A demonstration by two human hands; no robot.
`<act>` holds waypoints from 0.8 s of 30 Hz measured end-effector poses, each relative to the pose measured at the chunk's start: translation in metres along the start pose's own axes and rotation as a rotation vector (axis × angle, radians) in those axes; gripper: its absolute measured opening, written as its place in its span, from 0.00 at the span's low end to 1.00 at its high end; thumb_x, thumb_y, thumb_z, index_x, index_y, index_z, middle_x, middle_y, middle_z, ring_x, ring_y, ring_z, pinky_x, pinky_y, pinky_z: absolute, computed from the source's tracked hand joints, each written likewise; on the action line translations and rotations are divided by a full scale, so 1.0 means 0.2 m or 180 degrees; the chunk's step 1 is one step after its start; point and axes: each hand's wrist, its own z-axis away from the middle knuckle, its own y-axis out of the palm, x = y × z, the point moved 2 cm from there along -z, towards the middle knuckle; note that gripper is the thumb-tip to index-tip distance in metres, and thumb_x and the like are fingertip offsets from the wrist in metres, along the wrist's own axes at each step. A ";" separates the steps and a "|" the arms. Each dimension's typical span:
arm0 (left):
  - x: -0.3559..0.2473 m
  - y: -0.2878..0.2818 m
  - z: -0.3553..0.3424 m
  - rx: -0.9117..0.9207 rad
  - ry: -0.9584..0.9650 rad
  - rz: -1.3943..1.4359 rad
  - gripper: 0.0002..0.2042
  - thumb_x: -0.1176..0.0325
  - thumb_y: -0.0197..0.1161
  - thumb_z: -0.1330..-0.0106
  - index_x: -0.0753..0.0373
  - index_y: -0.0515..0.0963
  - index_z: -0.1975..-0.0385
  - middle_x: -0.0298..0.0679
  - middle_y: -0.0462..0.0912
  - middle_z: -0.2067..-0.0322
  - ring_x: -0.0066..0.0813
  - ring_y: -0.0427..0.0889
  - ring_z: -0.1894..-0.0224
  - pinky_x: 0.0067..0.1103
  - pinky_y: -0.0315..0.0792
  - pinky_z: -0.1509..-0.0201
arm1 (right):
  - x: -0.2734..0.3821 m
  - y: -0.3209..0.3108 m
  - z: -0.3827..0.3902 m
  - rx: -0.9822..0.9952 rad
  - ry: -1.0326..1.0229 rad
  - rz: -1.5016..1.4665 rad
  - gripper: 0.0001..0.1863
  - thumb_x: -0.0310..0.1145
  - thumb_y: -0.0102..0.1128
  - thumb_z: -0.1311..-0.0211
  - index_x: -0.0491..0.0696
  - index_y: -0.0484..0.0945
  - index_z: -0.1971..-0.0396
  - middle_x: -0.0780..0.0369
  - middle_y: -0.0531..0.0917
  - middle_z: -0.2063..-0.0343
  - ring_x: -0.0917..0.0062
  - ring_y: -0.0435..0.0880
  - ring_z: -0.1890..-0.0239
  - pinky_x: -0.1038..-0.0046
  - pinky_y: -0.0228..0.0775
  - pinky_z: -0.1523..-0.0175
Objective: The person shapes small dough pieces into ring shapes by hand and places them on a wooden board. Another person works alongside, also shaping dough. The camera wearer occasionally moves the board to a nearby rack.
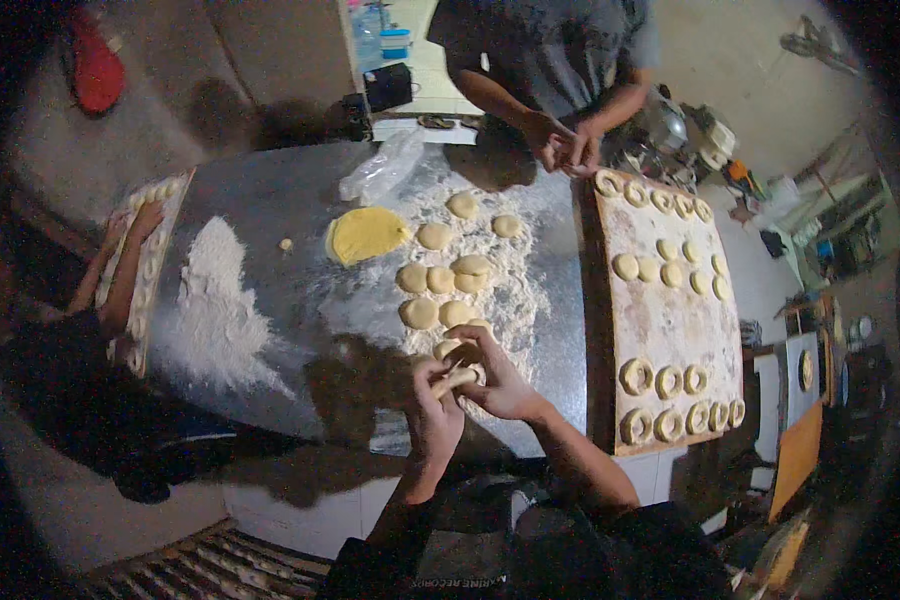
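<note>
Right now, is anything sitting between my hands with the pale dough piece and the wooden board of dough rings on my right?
Nothing visible does. Both hands hold the pale dough piece, and only bare floured metal table lies between it and the wooden board.

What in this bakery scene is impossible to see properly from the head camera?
- Dough piece: mostly covered by the left hand and right hand; its shape is unclear.
- Far worker's hands: too small to show what they hold.
- Left tray: partly hidden by another person's arms.
- Corners: black from the fisheye rim.
</note>
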 end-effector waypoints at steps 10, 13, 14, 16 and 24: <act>-0.24 0.18 -0.01 -0.0357 0.0336 0.2268 0.20 0.53 0.45 0.34 0.66 0.62 0.55 0.40 0.70 0.68 0.27 0.72 0.70 0.26 0.72 0.63 | 0.24 -0.19 0.25 -0.0460 -0.0373 0.1584 0.27 0.48 0.49 0.37 0.46 0.63 0.45 0.54 0.73 0.52 0.67 0.74 0.50 0.68 0.63 0.46; -0.33 0.25 -0.11 -0.0468 0.0791 0.1304 0.25 0.47 0.36 0.30 0.68 0.63 0.56 0.41 0.70 0.68 0.27 0.71 0.70 0.25 0.70 0.65 | 0.37 -0.27 0.22 -0.0033 -0.0544 0.0750 0.27 0.50 0.48 0.37 0.48 0.63 0.44 0.53 0.76 0.55 0.62 0.76 0.53 0.63 0.65 0.48; -0.30 0.33 -0.12 -0.0485 0.0622 0.1497 0.25 0.47 0.35 0.29 0.68 0.63 0.56 0.41 0.69 0.68 0.27 0.71 0.71 0.24 0.70 0.66 | 0.38 -0.32 0.24 0.0257 -0.0444 -0.0277 0.27 0.50 0.47 0.36 0.48 0.63 0.44 0.53 0.76 0.56 0.62 0.77 0.55 0.61 0.66 0.49; -0.23 0.44 -0.13 -0.0552 0.0196 0.1704 0.24 0.49 0.34 0.28 0.68 0.64 0.57 0.40 0.69 0.69 0.27 0.70 0.71 0.24 0.69 0.66 | 0.33 -0.38 0.31 -0.0286 -0.0774 0.1172 0.27 0.50 0.48 0.35 0.48 0.61 0.43 0.55 0.76 0.60 0.67 0.77 0.58 0.64 0.65 0.51; -0.66 0.75 0.02 0.0007 0.0284 0.0892 0.15 0.60 0.36 0.26 0.66 0.65 0.60 0.38 0.67 0.69 0.26 0.65 0.70 0.21 0.64 0.67 | 0.20 -0.66 0.66 -0.1036 -0.1007 -0.0372 0.33 0.58 0.42 0.35 0.44 0.57 0.44 0.62 0.72 0.64 0.77 0.70 0.60 0.72 0.63 0.53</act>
